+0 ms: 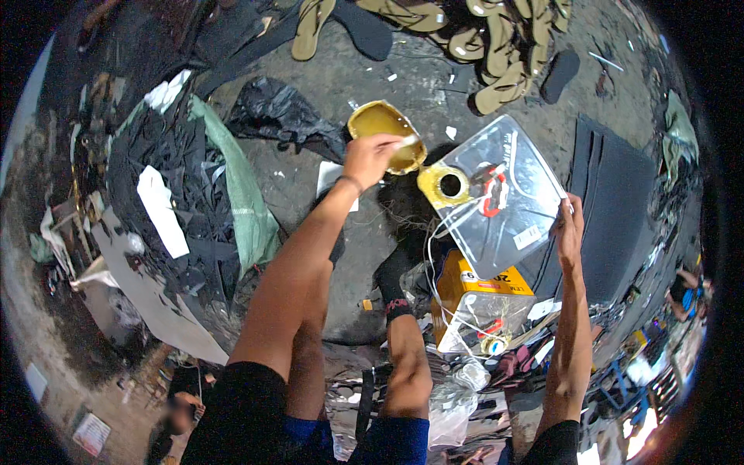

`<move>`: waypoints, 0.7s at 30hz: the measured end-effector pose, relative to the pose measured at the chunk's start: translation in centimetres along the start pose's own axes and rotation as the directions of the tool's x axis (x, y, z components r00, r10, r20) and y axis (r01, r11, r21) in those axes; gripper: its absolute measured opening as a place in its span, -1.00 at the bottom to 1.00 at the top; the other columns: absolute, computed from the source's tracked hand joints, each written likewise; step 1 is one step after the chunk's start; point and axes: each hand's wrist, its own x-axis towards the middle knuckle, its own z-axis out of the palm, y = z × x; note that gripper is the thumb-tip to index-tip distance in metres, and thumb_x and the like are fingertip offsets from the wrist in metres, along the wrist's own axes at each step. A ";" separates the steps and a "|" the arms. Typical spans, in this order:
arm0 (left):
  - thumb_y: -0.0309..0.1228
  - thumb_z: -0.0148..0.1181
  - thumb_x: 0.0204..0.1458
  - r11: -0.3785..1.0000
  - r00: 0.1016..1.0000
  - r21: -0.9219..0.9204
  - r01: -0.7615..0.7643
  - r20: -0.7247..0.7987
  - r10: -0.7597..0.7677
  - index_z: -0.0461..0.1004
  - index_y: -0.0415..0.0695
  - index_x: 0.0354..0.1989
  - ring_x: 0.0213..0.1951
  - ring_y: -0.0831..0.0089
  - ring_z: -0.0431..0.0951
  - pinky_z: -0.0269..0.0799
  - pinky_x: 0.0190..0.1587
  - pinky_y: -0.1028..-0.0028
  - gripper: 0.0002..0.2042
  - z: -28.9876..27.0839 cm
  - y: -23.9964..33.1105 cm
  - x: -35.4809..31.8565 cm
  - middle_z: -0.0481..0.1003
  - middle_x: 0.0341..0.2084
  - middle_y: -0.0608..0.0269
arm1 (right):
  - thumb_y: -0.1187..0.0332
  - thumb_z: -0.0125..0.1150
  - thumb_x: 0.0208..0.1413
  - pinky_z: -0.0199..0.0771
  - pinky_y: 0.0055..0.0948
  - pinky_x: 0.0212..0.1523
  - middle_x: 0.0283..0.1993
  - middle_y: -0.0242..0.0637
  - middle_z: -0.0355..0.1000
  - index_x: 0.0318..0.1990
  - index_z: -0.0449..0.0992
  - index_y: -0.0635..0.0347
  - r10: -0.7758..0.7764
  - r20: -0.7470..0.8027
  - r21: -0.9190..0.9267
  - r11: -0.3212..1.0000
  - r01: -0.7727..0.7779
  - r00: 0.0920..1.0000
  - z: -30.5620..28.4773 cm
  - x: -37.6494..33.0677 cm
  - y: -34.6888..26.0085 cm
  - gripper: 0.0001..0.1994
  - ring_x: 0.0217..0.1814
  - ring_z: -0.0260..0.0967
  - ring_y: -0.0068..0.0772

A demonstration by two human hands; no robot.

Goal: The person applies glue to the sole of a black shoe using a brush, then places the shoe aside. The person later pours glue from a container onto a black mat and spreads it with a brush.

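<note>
My right hand [571,226] grips the edge of a square metal tin [531,174]. The tin is tilted, its round open mouth [450,184] ringed with yellow residue and close to a yellow tub [385,118]. Glue-like yellow liquid lies in the tub. Over its near side my left hand [370,160] is closed in a pinch around something small and whitish, too blurred to name. A red and white handle [494,191] is on the tin's top. Below stands a second, yellow-sided tin [502,280] with a white string across its top.
Tan flip-flops [502,46] lie heaped at the far side. Dark foam sheets [612,209] are stacked on the right. On the left sits a green sack [232,186] of black scraps, with a black plastic bag [283,112] beyond it. My legs frame the near floor.
</note>
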 end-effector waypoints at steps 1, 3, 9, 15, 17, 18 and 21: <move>-0.32 0.23 0.16 0.995 0.998 0.092 -0.040 0.058 0.034 0.64 -0.13 -0.13 -0.26 0.43 0.66 0.53 -0.16 0.46 -0.79 0.7 0.0 0.8 0.66 -0.30 0.13 | 0.10 -0.03 0.38 0.18 -0.57 -0.24 -0.32 -0.49 0.28 -0.01 0.44 0.18 -0.013 -0.017 -0.026 1.000 0.013 1.000 -0.1 0.0 0.1 -0.67 -0.28 0.13 -0.64; -0.31 0.22 0.14 0.993 0.960 0.121 -0.012 0.279 -0.022 0.65 -0.10 -0.14 -0.25 0.39 0.67 0.53 -0.16 0.42 -0.80 1.5 0.3 0.9 0.66 -0.31 0.13 | 0.10 -0.02 0.38 0.19 -0.58 -0.43 -0.44 -0.52 0.24 -0.02 0.42 0.17 -0.041 -0.017 -0.014 0.999 0.041 0.999 -0.1 -0.1 0.1 -0.68 -0.45 0.15 -0.67; -0.35 0.18 0.10 0.996 0.695 0.082 -0.027 0.718 -0.040 0.63 -0.15 -0.11 -0.17 0.31 0.63 0.48 -0.05 0.35 -0.76 -5.8 3.6 -0.8 0.64 -0.23 0.09 | 0.09 -0.02 0.38 0.24 -0.52 -0.63 -0.52 -0.51 0.21 -0.02 0.40 0.14 0.146 -0.062 0.086 0.986 -0.141 0.987 0.1 -0.6 0.2 -0.69 -0.61 0.16 -0.65; -0.39 0.21 0.17 0.997 0.775 0.010 0.072 0.629 -0.063 0.60 -0.26 -0.16 -0.21 0.47 0.57 0.45 -0.10 0.50 -0.80 -19.5 17.0 -3.9 0.61 -0.27 0.16 | 0.16 -0.03 0.39 0.24 -0.56 -0.69 -0.51 -0.48 0.26 0.05 0.41 0.21 0.051 -0.111 0.113 0.993 -0.038 0.992 -0.1 -0.8 1.6 -0.69 -0.68 0.22 -0.64; -0.48 0.21 0.16 0.999 0.934 0.044 -0.020 0.358 0.003 0.59 -0.28 -0.14 -0.22 0.48 0.57 0.48 -0.16 0.50 -0.84 -21.1 20.7 -5.8 0.60 -0.28 0.16 | 0.13 0.04 0.36 0.28 -0.54 -0.19 -0.21 -0.44 0.39 0.03 0.49 0.20 0.175 -0.132 0.121 0.980 -0.159 0.976 0.1 -1.0 1.1 -0.67 -0.24 0.24 -0.59; -0.48 0.21 0.15 0.964 0.973 0.252 -0.090 0.228 0.031 0.59 -0.25 -0.16 -0.23 0.43 0.58 0.48 -0.15 0.48 -0.85 -21.3 21.6 -6.3 0.60 -0.29 0.15 | 0.17 0.03 0.36 0.29 -0.53 -0.14 -0.16 -0.41 0.43 0.02 0.51 0.21 0.192 -0.131 0.145 0.974 -0.173 0.973 0.4 -1.2 0.6 -0.69 -0.19 0.26 -0.57; -0.50 0.20 0.13 0.858 0.983 0.501 -0.112 -0.072 0.170 0.61 -0.18 -0.19 -0.23 0.24 0.59 0.47 -0.11 0.39 -0.88 -18.6 21.0 -7.1 0.59 -0.29 0.11 | 0.23 0.01 0.36 0.31 -0.53 -0.12 -0.15 -0.36 0.46 0.03 0.53 0.23 -0.055 -0.052 0.013 0.998 0.056 0.997 1.2 -1.6 -1.6 -0.70 -0.18 0.28 -0.56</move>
